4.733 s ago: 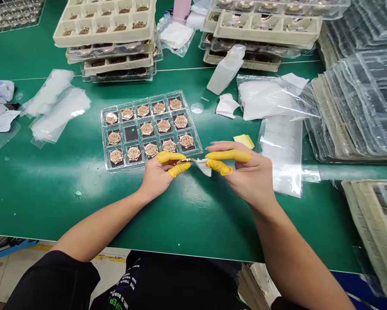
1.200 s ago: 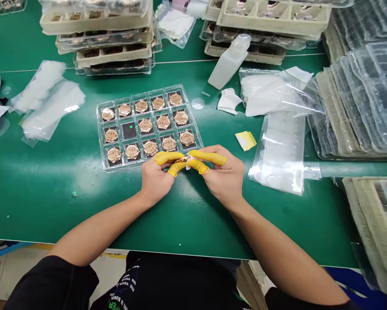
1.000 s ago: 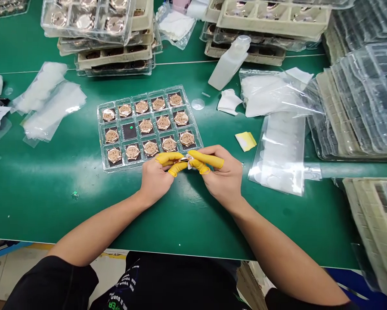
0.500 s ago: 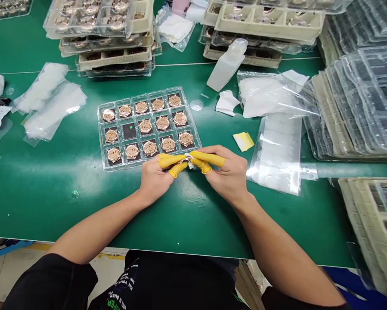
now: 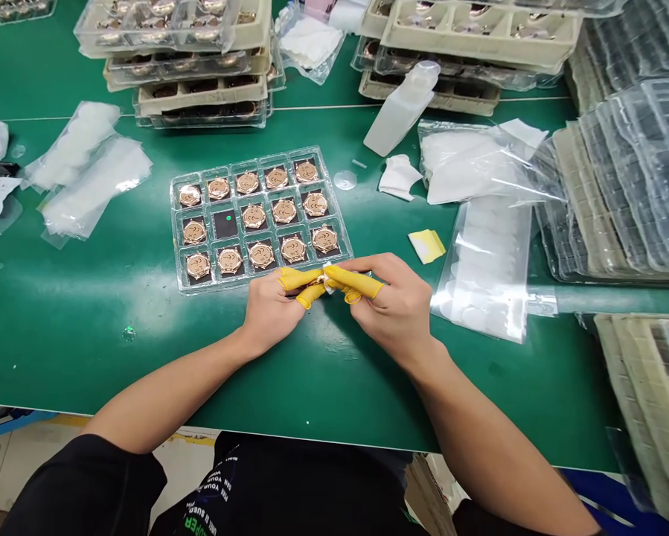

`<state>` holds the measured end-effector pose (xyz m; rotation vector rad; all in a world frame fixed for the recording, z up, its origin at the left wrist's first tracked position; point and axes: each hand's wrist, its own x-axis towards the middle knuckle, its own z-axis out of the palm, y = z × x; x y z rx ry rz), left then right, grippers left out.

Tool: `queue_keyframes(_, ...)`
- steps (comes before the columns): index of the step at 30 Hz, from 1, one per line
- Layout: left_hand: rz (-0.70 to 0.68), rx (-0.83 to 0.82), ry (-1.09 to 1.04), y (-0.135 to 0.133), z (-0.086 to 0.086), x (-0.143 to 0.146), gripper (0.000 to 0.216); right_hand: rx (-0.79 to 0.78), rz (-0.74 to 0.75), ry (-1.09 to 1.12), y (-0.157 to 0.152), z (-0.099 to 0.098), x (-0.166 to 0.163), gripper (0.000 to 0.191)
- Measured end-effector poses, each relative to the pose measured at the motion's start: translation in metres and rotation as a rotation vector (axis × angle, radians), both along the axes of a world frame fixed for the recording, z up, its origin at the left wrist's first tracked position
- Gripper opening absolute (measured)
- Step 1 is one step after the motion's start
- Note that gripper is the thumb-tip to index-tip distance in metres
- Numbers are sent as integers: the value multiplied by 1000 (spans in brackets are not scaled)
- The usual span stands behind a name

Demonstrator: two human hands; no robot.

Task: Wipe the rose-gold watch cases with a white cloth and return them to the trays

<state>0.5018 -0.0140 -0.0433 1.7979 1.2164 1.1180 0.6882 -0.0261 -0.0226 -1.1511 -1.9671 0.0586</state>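
Note:
My left hand (image 5: 272, 316) and my right hand (image 5: 393, 309) meet at the front edge of a clear blister tray (image 5: 245, 161), their fingertips in yellow finger cots (image 5: 298, 279). The left thumb and finger pinch a small rose-gold piece (image 5: 316, 281), mostly hidden by the cots. My right fingers press on a scrap of white film (image 5: 330, 279) against it. Rose-gold watch cases (image 5: 261, 255) sit in the tray's dark compartments. One compartment (image 5: 225, 223) shows only a black pad with a green dot.
Stacked pulp and clear trays (image 5: 200, 93) stand at the back, with a plastic squeeze bottle (image 5: 402, 109) nearby. Bags of white film (image 5: 482, 167) and a yellow-and-white paper slip (image 5: 426, 246) lie right of my hands. Tall tray stacks (image 5: 618, 179) line the right side of the green bench (image 5: 88, 335).
My hands have drawn together from apart, and the white film no longer hangs out to the right. A clear tray of rose-gold pieces now lies on the back-left stack.

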Motion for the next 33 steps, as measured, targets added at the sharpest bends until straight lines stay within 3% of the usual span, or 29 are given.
queue_keyframes(9,-35,46,-3,2,1,-3,20,124,-128,-114,-2,-3,-8,52)
queue_keyframes(14,29,-200,-217,4,-4,0,20,117,-167,-31,4,-11,-11,44)
queue_keyframes(19,53,-377,-471,10,-4,2,28,-37,-154,189,9,-19,-17,26)
queue_keyframes(23,-25,-382,-387,10,-3,-1,23,-49,-46,194,8,-17,-11,33)
queue_keyframes(28,-19,-300,-305,7,-6,-2,24,-29,-28,136,7,-23,-10,45)
queue_keyframes(31,-26,-284,-297,8,-7,-1,23,-43,10,196,11,-23,-11,39)
queue_keyframes(33,-27,-298,-308,9,-7,-1,23,-24,39,218,13,-7,-6,31)
